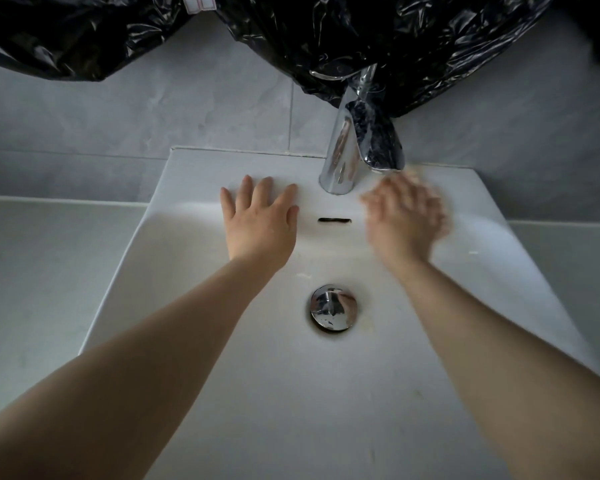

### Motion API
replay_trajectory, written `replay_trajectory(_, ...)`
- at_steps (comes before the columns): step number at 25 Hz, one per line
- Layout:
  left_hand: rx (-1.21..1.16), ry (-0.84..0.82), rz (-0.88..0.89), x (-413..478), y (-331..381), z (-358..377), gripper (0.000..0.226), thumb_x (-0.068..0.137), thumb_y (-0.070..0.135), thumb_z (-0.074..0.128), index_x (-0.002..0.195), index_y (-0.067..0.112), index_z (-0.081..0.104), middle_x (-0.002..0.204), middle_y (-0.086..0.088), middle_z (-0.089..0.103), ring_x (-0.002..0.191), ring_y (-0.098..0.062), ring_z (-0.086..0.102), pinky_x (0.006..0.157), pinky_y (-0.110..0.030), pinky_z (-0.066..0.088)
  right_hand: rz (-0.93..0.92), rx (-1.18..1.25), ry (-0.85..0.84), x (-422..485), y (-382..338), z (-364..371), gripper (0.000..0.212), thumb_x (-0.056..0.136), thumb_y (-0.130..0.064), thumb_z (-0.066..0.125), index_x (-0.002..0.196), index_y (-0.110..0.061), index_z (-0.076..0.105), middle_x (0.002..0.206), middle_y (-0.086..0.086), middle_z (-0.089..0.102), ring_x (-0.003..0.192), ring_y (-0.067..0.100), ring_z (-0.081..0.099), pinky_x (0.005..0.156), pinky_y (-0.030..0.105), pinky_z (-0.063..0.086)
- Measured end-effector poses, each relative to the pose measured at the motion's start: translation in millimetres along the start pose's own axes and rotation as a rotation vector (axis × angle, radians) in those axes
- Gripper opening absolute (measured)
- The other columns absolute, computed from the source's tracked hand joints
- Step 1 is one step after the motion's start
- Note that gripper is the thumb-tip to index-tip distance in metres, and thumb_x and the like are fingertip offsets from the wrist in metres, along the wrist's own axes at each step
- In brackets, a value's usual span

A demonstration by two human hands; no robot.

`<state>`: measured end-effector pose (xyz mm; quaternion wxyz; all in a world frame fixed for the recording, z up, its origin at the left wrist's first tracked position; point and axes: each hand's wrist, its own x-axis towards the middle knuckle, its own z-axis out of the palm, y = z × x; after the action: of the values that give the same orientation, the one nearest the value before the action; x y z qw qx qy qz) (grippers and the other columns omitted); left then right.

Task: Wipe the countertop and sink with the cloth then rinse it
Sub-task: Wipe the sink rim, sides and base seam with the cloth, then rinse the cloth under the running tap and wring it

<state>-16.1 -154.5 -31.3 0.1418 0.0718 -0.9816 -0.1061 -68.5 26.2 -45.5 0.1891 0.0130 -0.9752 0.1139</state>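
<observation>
Cloth, perhaps under the blurred right hand [407, 216], is likely soft, limp, best bunched. Left hand [260, 220] spreads its fingers on the sink [194, 168]; right fingers unreadable.

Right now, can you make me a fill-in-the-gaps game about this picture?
1. The left hand lies flat on the rim of the sink, to the ____ of the tap.
2. The plastic bags hanging above the tap are ____ in colour.
3. The right hand looks ____, so its grip cannot be made out.

Missing words: left; black; blurred
</observation>
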Motion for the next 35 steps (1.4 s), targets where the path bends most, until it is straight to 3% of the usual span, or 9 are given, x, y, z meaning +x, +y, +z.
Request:
replay_trajectory(6, -0.070, 0.036, 0.012, -1.8, -6.6, 2.0, 0.041, 0.099, 0.031, 0.032, 0.139, 0.029, 0.040, 0.148, -0.007, 0.032, 0.142, -0.029, 0.012, 0.114, -0.047, -0.005, -0.337, -0.023, -0.005, -17.9, 12.7, -7.3, 0.059, 0.093, -0.038, 0.019, 0.139, -0.010, 0.043, 0.147, 0.009, 0.040, 0.138, 0.029, 0.032, 0.115, 0.041, 0.015)
replay_trajectory(11, -0.108, 0.042, -0.006, 0.8, -3.1, 3.2, 0.038, 0.099, 0.029, 0.033, 0.135, 0.026, 0.045, 0.146, -0.008, 0.035, 0.141, -0.030, 0.014, 0.114, -0.047, -0.004, -0.063, 0.176, 0.200, -22.2, -13.0, 10.0, 0.046, 0.089, -0.025, 0.037, 0.123, -0.006, 0.060, 0.135, 0.014, 0.054, 0.128, 0.036, 0.044, 0.112, 0.041, 0.020)
replay_trajectory(14, -0.180, 0.073, 0.020, 2.1, -14.1, 3.9, 0.038, 0.096, 0.028, 0.035, 0.129, 0.021, 0.054, 0.142, -0.009, 0.042, 0.139, -0.031, 0.022, 0.113, -0.045, 0.002, -0.383, 0.395, 0.111, -58.5, -62.4, 21.2, 0.049, 0.080, -0.015, 0.052, 0.127, -0.004, 0.055, 0.140, 0.016, 0.048, 0.135, 0.033, 0.031, 0.114, 0.044, 0.016)
replay_trajectory(17, -0.190, 0.070, 0.104, 0.3, -23.6, 3.9, 0.040, 0.095, 0.023, 0.034, 0.129, 0.019, 0.054, 0.143, -0.009, 0.043, 0.138, -0.030, 0.025, 0.112, -0.044, 0.004, -0.618, 0.286, -0.032, -70.6, -41.7, 23.6, 0.049, 0.072, -0.015, 0.058, 0.120, -0.003, 0.061, 0.136, 0.014, 0.052, 0.134, 0.034, 0.036, 0.112, 0.048, 0.026)
replay_trajectory(22, -0.139, -0.048, 0.069, -0.8, -18.8, -7.0, 0.043, 0.097, 0.019, 0.036, 0.140, 0.025, 0.038, 0.153, -0.002, 0.025, 0.143, -0.022, 0.010, 0.113, -0.041, -0.004, -0.602, 0.222, -0.079, -68.5, -30.1, 11.7, 0.046, 0.076, -0.012, 0.033, 0.102, -0.001, 0.070, 0.114, 0.013, 0.067, 0.119, 0.035, 0.055, 0.098, 0.046, 0.046)
replay_trajectory(26, -0.080, -0.277, 0.031, 2.1, -12.2, -29.7, 0.048, 0.095, 0.019, 0.040, 0.142, 0.027, 0.034, 0.153, 0.001, 0.024, 0.142, -0.021, 0.014, 0.115, -0.040, 0.008, -0.208, 0.418, -0.180, -65.9, -26.0, -21.4, 0.031, 0.091, -0.010, 0.042, 0.113, -0.016, 0.062, 0.112, 0.002, 0.065, 0.111, 0.025, 0.055, 0.080, 0.030, 0.046)
replay_trajectory(29, -0.529, -0.293, -0.222, 4.4, 12.8, -67.7, 0.029, 0.096, 0.020, 0.043, 0.120, 0.020, 0.059, 0.127, -0.004, 0.056, 0.111, -0.024, 0.054, 0.094, -0.034, 0.044, 0.050, 0.544, -0.113, -60.0, -26.8, -54.0, 0.027, 0.095, -0.032, 0.049, 0.120, -0.020, 0.050, 0.105, 0.001, 0.065, 0.098, 0.025, 0.059, 0.071, 0.032, 0.043)
replay_trajectory(32, -1.367, -0.202, -0.471, 9.5, 37.7, -109.6, 0.018, 0.097, 0.017, 0.044, 0.096, 0.012, 0.061, 0.102, -0.007, 0.064, 0.092, -0.021, 0.063, 0.079, -0.034, 0.053, 0.252, 0.774, -0.128, -49.2, -32.1, -74.9, 0.025, 0.094, -0.036, 0.051, 0.103, -0.015, 0.043, 0.076, -0.004, 0.056, 0.080, 0.027, 0.058, 0.068, 0.035, 0.047)
replay_trajectory(35, -1.909, -0.205, -0.533, 15.8, 50.6, -143.0, 0.025, 0.099, 0.016, 0.036, 0.087, 0.007, 0.056, 0.090, -0.008, 0.063, 0.084, -0.020, 0.064, 0.072, -0.032, 0.052, 0.367, 0.939, -0.187, -47.9, -35.2, -86.5, 0.023, 0.091, -0.033, 0.054, 0.101, -0.013, 0.046, 0.075, -0.006, 0.051, 0.075, 0.020, 0.056, 0.070, 0.036, 0.054)
